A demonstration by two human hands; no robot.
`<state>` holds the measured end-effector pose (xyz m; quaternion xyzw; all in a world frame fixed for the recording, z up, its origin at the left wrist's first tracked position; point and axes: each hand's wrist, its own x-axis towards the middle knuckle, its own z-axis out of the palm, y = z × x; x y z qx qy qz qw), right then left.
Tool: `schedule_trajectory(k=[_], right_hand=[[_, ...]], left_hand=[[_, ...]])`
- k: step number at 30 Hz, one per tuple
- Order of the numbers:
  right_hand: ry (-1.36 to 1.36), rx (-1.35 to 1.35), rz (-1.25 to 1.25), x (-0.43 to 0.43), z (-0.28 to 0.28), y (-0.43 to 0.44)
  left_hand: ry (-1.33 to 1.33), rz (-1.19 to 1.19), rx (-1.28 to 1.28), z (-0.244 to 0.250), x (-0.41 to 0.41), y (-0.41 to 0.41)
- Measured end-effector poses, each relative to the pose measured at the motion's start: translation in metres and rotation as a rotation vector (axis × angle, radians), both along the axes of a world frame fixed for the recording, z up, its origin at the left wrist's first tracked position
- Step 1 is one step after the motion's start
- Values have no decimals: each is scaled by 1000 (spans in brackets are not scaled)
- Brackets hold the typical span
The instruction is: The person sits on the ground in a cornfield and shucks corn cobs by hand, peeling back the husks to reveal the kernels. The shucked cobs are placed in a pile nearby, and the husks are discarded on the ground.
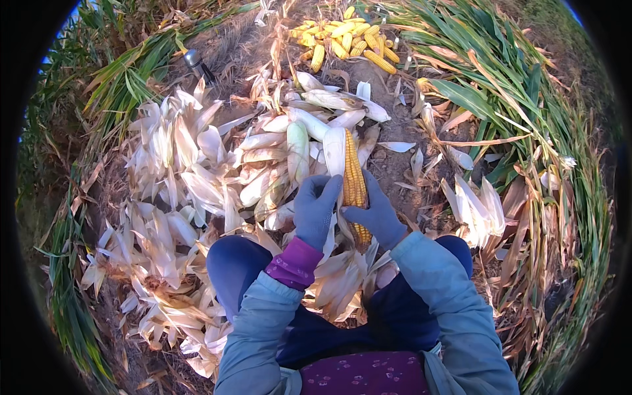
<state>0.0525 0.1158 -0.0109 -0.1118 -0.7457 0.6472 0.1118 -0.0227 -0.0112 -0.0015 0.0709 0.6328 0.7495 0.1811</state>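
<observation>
An ear of corn [353, 182] with its yellow kernels partly bared stands between my hands, over my crossed legs. My right hand [379, 213], in a grey-blue knit glove, grips the ear from its right side. Along the ear's left side runs a pale strip of husk [335, 150]; my gloved left hand [316, 205] pinches it between thumb and fingers. Just beyond my hands lies a heap of ears still in their husks [264, 140]. Loose peeled husks [340, 281] lie below the ear, between my legs.
Husked yellow cobs [340, 37] are piled on the soil at the far side. A large mound of dry husks [173, 143] spreads to my left. Cut green corn stalks [493, 84] lie at the right. A metal flask [193, 60] stands at the far left.
</observation>
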Motion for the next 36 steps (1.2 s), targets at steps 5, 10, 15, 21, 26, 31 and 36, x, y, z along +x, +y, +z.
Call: schedule_trajectory(k=[5, 10, 15, 21, 26, 31, 36], right_hand=[[98, -297, -136, -3, -2, 13], [66, -650, -123, 0, 5, 20], [29, -831, 0, 12, 15, 30], [-124, -843, 197, 28, 20, 43], [-127, -414, 295, 36, 19, 54], [-120, -192, 346, 37, 15, 52], [-42, 185, 68, 21, 9, 44]], left_hand=[[45, -291, -177, -7, 4, 8], [39, -360, -81, -5, 4, 4], [-27, -77, 77, 16, -9, 0], [131, 247, 117, 42, -43, -33], [92, 542, 474, 53, -86, -89], [19, 613, 533, 53, -88, -95], [-101, 403, 272, 35, -71, -72]])
